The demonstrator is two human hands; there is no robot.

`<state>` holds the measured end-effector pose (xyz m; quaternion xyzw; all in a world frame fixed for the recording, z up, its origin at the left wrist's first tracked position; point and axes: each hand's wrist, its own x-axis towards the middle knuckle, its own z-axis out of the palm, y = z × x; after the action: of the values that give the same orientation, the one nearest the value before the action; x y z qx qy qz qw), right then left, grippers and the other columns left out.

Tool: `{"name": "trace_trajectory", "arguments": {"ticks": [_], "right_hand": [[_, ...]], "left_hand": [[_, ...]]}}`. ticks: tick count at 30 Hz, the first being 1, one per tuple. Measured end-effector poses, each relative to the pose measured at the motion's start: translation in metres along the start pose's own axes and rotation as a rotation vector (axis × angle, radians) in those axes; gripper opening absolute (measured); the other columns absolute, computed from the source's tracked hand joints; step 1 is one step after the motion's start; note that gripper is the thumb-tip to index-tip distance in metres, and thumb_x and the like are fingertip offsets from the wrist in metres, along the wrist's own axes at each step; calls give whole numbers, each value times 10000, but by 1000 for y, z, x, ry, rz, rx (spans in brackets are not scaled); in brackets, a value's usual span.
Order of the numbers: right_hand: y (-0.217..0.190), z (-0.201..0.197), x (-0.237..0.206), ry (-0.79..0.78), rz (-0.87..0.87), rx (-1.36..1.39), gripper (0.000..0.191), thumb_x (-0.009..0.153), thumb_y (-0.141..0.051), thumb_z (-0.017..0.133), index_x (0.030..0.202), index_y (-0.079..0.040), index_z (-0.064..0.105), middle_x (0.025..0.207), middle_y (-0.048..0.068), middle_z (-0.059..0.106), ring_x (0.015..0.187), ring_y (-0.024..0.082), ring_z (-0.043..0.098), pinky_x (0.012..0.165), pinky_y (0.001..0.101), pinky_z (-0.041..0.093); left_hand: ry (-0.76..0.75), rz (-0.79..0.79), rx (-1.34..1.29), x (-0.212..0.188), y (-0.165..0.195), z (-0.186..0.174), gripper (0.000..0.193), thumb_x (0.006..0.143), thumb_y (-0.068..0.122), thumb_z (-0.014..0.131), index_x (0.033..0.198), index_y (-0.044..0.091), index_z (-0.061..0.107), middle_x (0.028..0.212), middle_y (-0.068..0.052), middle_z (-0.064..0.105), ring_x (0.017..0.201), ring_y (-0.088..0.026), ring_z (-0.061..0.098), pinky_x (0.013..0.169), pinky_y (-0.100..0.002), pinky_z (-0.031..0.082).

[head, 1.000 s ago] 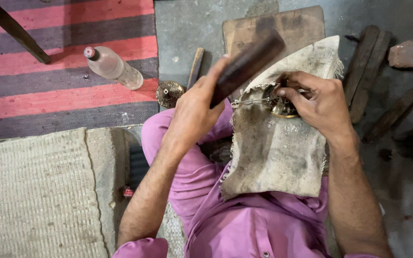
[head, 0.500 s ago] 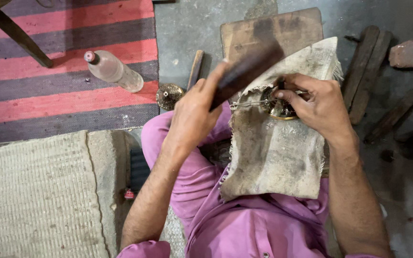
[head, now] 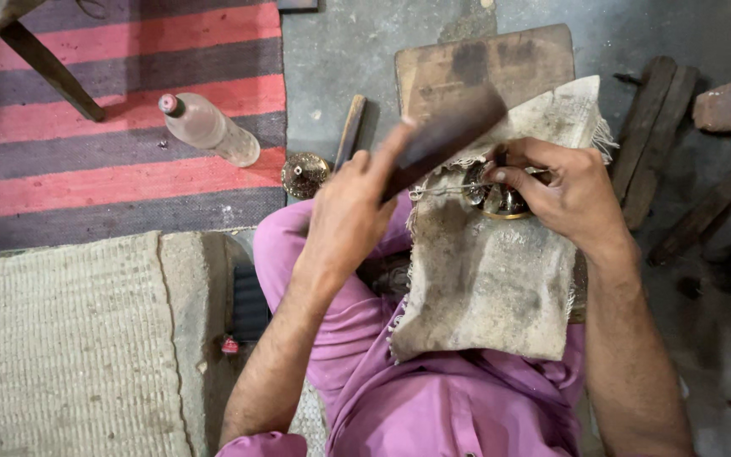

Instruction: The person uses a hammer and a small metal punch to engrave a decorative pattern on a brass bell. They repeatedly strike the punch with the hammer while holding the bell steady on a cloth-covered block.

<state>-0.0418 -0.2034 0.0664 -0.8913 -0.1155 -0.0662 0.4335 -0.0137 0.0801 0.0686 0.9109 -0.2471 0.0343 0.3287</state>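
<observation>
My left hand (head: pixel 350 210) grips a dark wooden mallet-like block (head: pixel 448 135), blurred and raised at a slant just left of a small round brass piece (head: pixel 497 198). My right hand (head: pixel 567 193) pinches that brass piece and a thin metal wire against a dirty burlap cloth (head: pixel 492 279) draped over my lap in pink trousers. The fingers of the right hand cover most of the brass piece.
A worn wooden board (head: pixel 484 63) lies on the grey floor beyond the cloth. A plastic bottle (head: pixel 209 129) rests on a striped rug, near a brass disc (head: pixel 304 173) and a wooden stick (head: pixel 349 131). Dark wooden strips (head: pixel 657 127) and a stone (head: pixel 727 106) lie at right. A woven mat (head: pixel 61 347) is at left.
The wooden block in my left hand has shifted slightly, swinging near the brass piece. My right hand keeps its hold in the same place.
</observation>
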Motion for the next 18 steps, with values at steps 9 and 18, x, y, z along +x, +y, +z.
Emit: {"name": "trace_trajectory", "arguments": {"ticks": [9, 18], "right_hand": [[4, -1, 2, -11, 31, 3, 170, 933, -83, 779, 1100, -50, 771, 986, 87, 795, 864, 159, 776, 730, 281, 624], [6, -2, 2, -22, 45, 15, 165, 939, -82, 775, 1097, -37, 773, 986, 85, 800, 870, 159, 782, 734, 280, 625]], "left_hand": [[1, 23, 290, -2, 6, -3, 920, 842, 5, 739, 1597, 354, 346, 955, -120, 603, 860, -331, 665, 774, -495, 523], [31, 54, 139, 0, 7, -3, 860, 865, 69, 743, 1589, 327, 356, 950, -117, 596, 874, -342, 652, 805, -478, 525]]}}
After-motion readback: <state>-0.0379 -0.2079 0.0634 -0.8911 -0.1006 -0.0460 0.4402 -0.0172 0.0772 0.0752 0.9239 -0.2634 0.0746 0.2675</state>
